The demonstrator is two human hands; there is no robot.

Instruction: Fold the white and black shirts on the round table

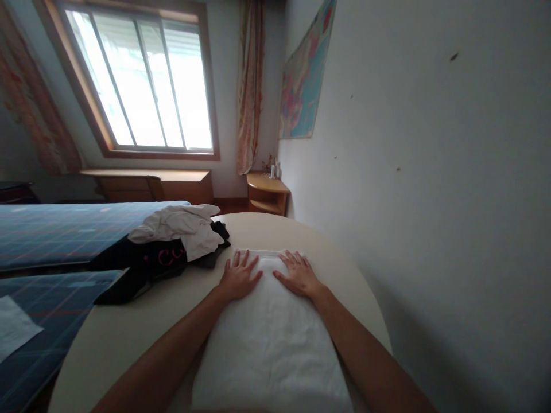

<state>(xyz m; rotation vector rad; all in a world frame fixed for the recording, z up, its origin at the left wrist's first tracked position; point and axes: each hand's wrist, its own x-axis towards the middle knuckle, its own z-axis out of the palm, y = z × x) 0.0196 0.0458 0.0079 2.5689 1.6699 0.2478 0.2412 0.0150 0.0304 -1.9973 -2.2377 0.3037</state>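
Note:
A white cloth garment lies spread flat on the round cream table, its narrow end away from me and its near part running out of view at the bottom. My left hand rests palm down on the far left corner of the cloth, fingers spread. On the far right corner lies my right hand, also flat with fingers apart. Neither hand grips the fabric. To the left of my left hand is a heap of clothes, with a light grey garment on top of a black one with pink lettering.
Beds with blue plaid covers stand at the left, a white cloth on the nearer one. A wall runs close along the right. Behind the table are a wooden corner shelf and a desk beneath the window.

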